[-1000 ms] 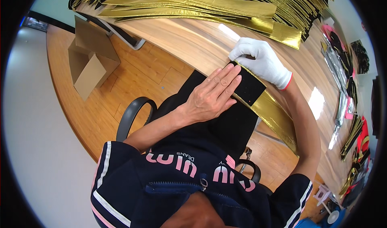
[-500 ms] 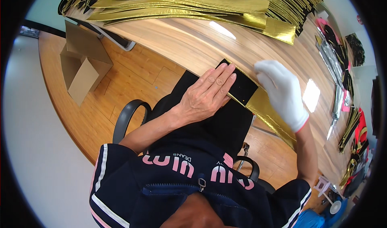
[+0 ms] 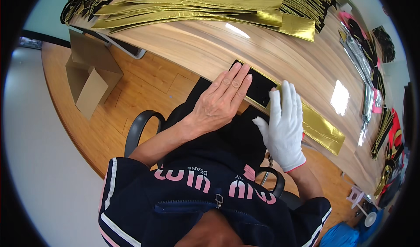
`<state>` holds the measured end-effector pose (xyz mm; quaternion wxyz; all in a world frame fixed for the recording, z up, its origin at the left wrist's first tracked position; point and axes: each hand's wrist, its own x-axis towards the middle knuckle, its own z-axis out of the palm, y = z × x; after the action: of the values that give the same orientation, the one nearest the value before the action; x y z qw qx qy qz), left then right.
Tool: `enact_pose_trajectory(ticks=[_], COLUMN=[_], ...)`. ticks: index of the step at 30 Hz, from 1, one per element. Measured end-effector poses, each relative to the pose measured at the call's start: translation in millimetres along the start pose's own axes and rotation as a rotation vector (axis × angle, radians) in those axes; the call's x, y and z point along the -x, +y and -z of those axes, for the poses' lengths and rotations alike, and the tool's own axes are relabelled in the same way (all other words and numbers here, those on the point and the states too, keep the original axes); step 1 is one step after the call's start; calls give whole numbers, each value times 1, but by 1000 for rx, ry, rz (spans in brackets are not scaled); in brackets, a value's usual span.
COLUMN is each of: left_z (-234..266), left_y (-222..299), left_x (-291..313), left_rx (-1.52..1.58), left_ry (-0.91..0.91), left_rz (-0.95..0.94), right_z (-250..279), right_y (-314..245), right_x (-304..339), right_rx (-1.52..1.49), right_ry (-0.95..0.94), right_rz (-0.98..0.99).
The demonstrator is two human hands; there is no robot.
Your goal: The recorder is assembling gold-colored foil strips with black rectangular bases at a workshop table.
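A long gold strip (image 3: 323, 126) lies along the table's near edge. Its left part shows a black face (image 3: 261, 88) with a thin gold border. My bare left hand (image 3: 223, 94) rests flat on the left end of the black part, fingers stretched out. In a white glove, my right hand (image 3: 284, 120) lies over the strip where black meets gold. Its fingers point away from me, with the thumb out to the left. Neither hand grips anything, and the stretch of strip under the glove is hidden.
Long gold strips (image 3: 205, 6) are piled at the table's far side, with a bundle of black-and-gold strips (image 3: 297, 2) behind. Silver strips (image 3: 356, 57) lie at the right. An open cardboard box (image 3: 94, 78) stands on the floor at left, near a chair armrest (image 3: 135, 126).
My gloved right hand has moved left and toward me, flattening from curled fingers onto the strip. The strip's gold end has swung up onto the table edge. My left hand is almost unmoved.
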<state>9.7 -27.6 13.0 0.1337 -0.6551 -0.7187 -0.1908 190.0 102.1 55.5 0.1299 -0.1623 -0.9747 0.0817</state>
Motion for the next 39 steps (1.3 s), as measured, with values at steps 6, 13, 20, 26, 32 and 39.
enact_pose_trajectory(ticks=[6, 13, 20, 26, 32, 39], left_z=[5, 10, 5, 3, 7, 6], left_y=[1, 0, 0, -4, -14, -14], left_x=[-1, 4, 3, 3, -2, -4], left_rx=[19, -43, -97, -103, 21, -93], left_ry=[-27, -69, -63, -38, -44, -24], left_rz=[5, -15, -20, -39, -66, -56], right_z=[-9, -13, -9, -25, -34, -37], right_y=[-4, -14, -13, -26, -24, -26], right_x=[11, 17, 13, -8, -5, -6], right_rx=[77, 84, -24, -73, -23, -33], right_ry=[1, 19, 69, 9, 27, 59], right_rz=[-56, -91, -82, 18, 15, 2])
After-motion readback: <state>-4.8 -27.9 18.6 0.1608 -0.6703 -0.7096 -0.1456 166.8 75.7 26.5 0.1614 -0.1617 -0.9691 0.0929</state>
